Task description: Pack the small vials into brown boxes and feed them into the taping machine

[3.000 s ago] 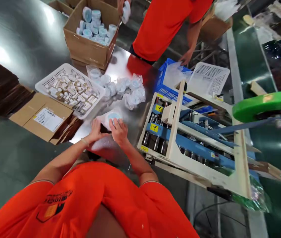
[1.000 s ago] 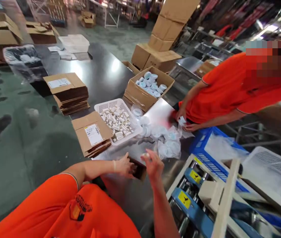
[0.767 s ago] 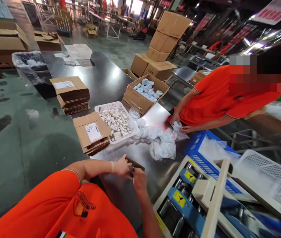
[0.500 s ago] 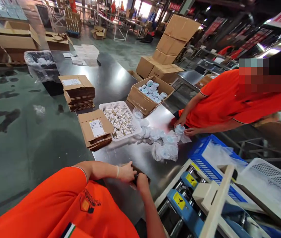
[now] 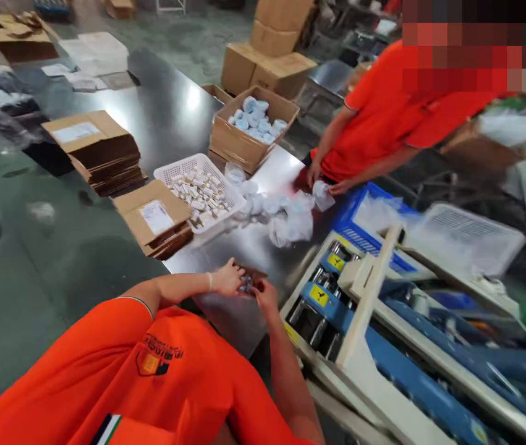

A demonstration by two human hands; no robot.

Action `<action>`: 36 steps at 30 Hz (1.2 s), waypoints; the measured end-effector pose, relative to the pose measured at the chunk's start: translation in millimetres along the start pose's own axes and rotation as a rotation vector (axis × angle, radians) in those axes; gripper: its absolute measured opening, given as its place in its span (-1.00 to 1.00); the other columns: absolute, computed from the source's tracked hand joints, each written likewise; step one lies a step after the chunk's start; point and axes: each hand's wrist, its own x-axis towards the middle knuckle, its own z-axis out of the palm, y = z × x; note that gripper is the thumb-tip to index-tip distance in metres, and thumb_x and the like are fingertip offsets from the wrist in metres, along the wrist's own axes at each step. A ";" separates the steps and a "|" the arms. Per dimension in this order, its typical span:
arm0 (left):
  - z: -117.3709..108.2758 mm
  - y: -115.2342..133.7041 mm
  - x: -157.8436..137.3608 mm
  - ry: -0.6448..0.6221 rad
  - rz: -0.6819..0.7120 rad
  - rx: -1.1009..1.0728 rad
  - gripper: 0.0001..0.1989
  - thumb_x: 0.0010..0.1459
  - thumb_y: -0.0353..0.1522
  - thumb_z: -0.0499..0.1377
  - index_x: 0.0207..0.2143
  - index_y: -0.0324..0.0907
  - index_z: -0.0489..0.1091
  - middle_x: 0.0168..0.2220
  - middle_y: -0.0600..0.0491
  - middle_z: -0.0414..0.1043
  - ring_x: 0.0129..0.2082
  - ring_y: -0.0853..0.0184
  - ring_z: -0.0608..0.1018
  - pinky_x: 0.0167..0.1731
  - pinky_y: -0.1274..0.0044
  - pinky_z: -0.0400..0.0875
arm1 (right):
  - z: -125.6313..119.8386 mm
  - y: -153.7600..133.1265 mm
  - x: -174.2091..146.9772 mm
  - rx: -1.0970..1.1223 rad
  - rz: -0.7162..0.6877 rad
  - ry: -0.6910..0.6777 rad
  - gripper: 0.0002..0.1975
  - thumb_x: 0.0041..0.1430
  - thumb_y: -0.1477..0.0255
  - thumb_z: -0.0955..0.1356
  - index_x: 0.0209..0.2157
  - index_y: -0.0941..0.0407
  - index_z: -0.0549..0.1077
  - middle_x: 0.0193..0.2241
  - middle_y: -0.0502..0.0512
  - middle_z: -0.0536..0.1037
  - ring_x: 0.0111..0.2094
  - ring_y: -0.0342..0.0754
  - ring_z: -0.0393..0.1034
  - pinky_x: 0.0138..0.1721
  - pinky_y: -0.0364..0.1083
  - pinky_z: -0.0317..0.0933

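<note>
Low over the near end of the steel table, both hands meet at a small brown cardboard box (image 5: pixel 256 274). My left hand (image 5: pixel 229 278) is closed at the box's left side, its fingers curled over greyish contents that are too small to make out. With the thumb and fingers closed, my right hand (image 5: pixel 267 296) grips the box's right edge. The fingers partly hide the box. Beyond it lie several clear plastic bags with whitish round items (image 5: pixel 290 222). A white basket (image 5: pixel 163 175) of small white-and-brown pieces stands farther left.
Stacks of flattened cartons (image 5: pixel 151 216) line the table's (image 5: pixel 170 93) left edge. An open carton (image 5: pixel 235 143) holds pale blue round containers. Across the table, a co-worker's hands (image 5: pixel 325 179) handle a clear bag. A roller machine (image 5: pixel 337 296) and a blue crate (image 5: pixel 360 228) stand to the right.
The view has tilted down and shifted. My left fingers have moved onto the box's contents, and my right hand has shifted along its edge. The co-worker's bag is now held higher.
</note>
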 end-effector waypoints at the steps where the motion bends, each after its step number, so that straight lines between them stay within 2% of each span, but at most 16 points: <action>1: -3.9 -1.3 -1.7 -0.020 0.003 -0.043 -0.55 0.35 0.00 0.27 0.00 -0.13 0.70 0.03 -0.24 0.59 -0.01 0.04 0.58 0.18 0.10 0.22 | 4.8 -0.9 0.8 -0.008 -0.015 -0.035 -0.79 0.17 0.26 0.39 -0.32 0.08 0.62 -0.31 0.24 0.72 -0.19 0.20 0.70 -0.04 0.16 0.59; 3: -10.1 -8.2 -7.2 -0.028 0.017 -0.172 -0.50 0.36 0.00 0.26 0.13 -0.13 0.64 0.12 -0.26 0.55 0.09 -0.03 0.55 0.25 0.04 0.19 | 9.7 4.3 -2.8 -0.002 -0.120 -0.102 -0.81 0.26 0.38 0.38 -0.27 0.12 0.66 -0.18 0.27 0.74 -0.09 0.15 0.67 0.08 0.13 0.54; 5: -12.5 -22.1 -17.0 0.036 0.030 -0.350 -0.53 0.39 -0.05 0.24 0.19 -0.10 0.58 0.19 -0.21 0.50 0.21 -0.02 0.48 0.34 0.04 0.14 | 11.2 14.5 -13.3 0.023 -0.249 -0.144 -0.78 0.32 0.45 0.37 -0.15 0.13 0.69 0.01 0.30 0.72 0.07 0.14 0.62 0.20 0.13 0.47; 6: -12.3 -31.4 -23.2 0.100 -0.014 -0.445 -0.54 0.41 -0.07 0.22 0.20 -0.14 0.55 0.22 -0.21 0.48 0.26 -0.01 0.44 0.37 0.06 0.14 | 12.1 19.3 -19.7 0.031 -0.298 -0.152 -0.76 0.34 0.48 0.36 -0.09 0.13 0.69 0.08 0.30 0.70 0.14 0.14 0.59 0.25 0.13 0.44; 8: -9.8 -51.7 -35.1 0.216 -0.203 -0.638 -0.46 0.43 -0.07 0.20 0.26 -0.23 0.46 0.24 -0.23 0.45 0.33 -0.01 0.38 0.40 0.09 0.17 | 15.7 25.6 -30.2 0.016 -0.347 -0.154 -0.72 0.37 0.52 0.34 -0.04 0.11 0.69 0.14 0.29 0.67 0.22 0.15 0.52 0.31 0.17 0.40; 10: -5.2 -67.8 -40.6 0.149 -0.327 -0.858 -0.34 0.36 -0.01 0.27 0.32 -0.24 0.40 0.22 -0.22 0.48 0.32 0.02 0.41 0.36 0.17 0.30 | 20.1 27.5 -34.0 -0.018 -0.357 -0.163 -0.70 0.41 0.54 0.31 -0.05 0.10 0.70 0.11 0.28 0.68 0.22 0.16 0.50 0.32 0.19 0.38; 13: 5.0 -71.9 -30.7 -0.033 -0.419 -1.138 -0.19 0.13 0.03 0.42 0.29 -0.24 0.44 0.13 -0.21 0.59 0.18 0.06 0.55 0.19 0.26 0.48 | 22.5 25.4 -28.5 -0.066 -0.362 -0.212 -0.71 0.44 0.54 0.29 -0.11 0.11 0.69 0.05 0.26 0.69 0.15 0.16 0.52 0.26 0.15 0.39; 16: 16.6 -59.6 -10.4 -0.041 -0.539 -1.274 -0.16 -0.07 0.01 0.52 0.15 -0.30 0.50 -0.09 -0.16 0.65 -0.05 0.11 0.60 0.02 0.26 0.55 | 18.9 20.4 -17.5 -0.103 -0.324 -0.260 -0.75 0.48 0.50 0.31 -0.15 0.15 0.67 -0.02 0.26 0.68 0.09 0.15 0.52 0.21 0.08 0.38; 18: 21.0 -55.4 -1.9 -0.038 -0.562 -1.319 -0.20 -0.12 -0.03 0.54 0.08 -0.30 0.52 -0.19 -0.10 0.64 -0.15 0.16 0.58 -0.04 0.28 0.56 | 15.9 17.0 -9.5 -0.124 -0.188 -0.167 -0.80 0.48 0.42 0.38 -0.04 0.19 0.65 -0.01 0.31 0.65 0.10 0.18 0.53 0.21 0.09 0.38; 20: 19.8 -59.5 -0.9 -0.054 -0.542 -1.342 -0.27 -0.08 -0.06 0.53 0.06 -0.30 0.54 -0.21 -0.09 0.65 -0.15 0.15 0.59 -0.04 0.28 0.56 | 14.0 15.8 -2.0 -0.137 -0.059 0.006 -0.59 0.42 0.33 0.49 0.19 0.22 0.56 0.15 0.42 0.57 0.21 0.26 0.48 0.26 0.14 0.37; 22: 12.5 -68.3 -5.8 -0.055 -0.523 -1.324 -0.31 0.04 -0.05 0.47 0.11 -0.29 0.56 -0.14 -0.13 0.67 -0.06 0.09 0.61 0.03 0.25 0.56 | 13.9 18.0 2.5 -0.133 -0.060 0.102 -0.35 0.34 0.30 0.55 0.37 0.22 0.45 0.34 0.49 0.44 0.39 0.33 0.33 0.38 0.20 0.30; 25: -4.8 -72.1 -16.3 0.029 -0.507 -1.099 -0.29 0.26 0.00 0.28 0.32 -0.21 0.49 0.17 -0.20 0.62 0.25 -0.03 0.54 0.27 0.16 0.45 | 19.1 25.6 -1.3 -0.107 -0.194 0.014 -0.39 0.38 0.32 0.52 0.38 0.20 0.47 0.40 0.42 0.42 0.51 0.31 0.19 0.50 0.22 0.17; 28: -17.5 -48.5 -24.7 0.010 -0.433 -0.622 -0.08 0.29 0.09 0.25 0.51 -0.26 0.27 0.50 -0.33 0.28 0.56 -0.24 0.17 0.48 -0.07 0.09 | 29.7 32.1 -13.7 -0.096 -0.200 -0.011 -0.50 0.47 0.34 0.42 0.36 0.17 0.51 0.41 0.36 0.45 0.48 0.29 0.23 0.50 0.25 0.20; 31: -17.5 -13.9 -29.9 -0.127 -0.395 -0.242 0.17 0.21 0.14 0.33 0.56 -0.48 0.07 0.58 -0.58 -0.07 0.60 -0.49 -0.10 0.45 -0.29 -0.17 | 40.8 38.7 -20.8 -0.070 -0.166 0.046 -0.53 0.51 0.36 0.37 0.36 0.14 0.52 0.45 0.33 0.40 0.47 0.26 0.24 0.48 0.23 0.23; 34: -9.0 -0.9 -24.7 -0.177 -0.414 -0.103 0.18 0.25 0.10 0.32 0.58 -0.52 -0.03 0.58 -0.66 -0.16 0.58 -0.53 -0.05 0.43 -0.24 -0.03 | 52.2 51.9 -18.5 0.021 -0.065 0.153 -0.55 0.53 0.39 0.31 0.35 0.12 0.53 0.42 0.34 0.42 0.40 0.19 0.32 0.45 0.17 0.27; 36: -2.6 -9.3 -6.8 -0.186 -0.395 -0.114 0.19 0.27 0.10 0.32 0.58 -0.53 -0.08 0.56 -0.69 -0.13 0.53 -0.52 0.10 0.39 -0.11 0.17 | 62.0 63.2 -15.1 0.070 0.143 0.289 -0.54 0.54 0.42 0.26 0.35 0.17 0.49 0.34 0.42 0.45 0.34 0.18 0.37 0.39 0.18 0.30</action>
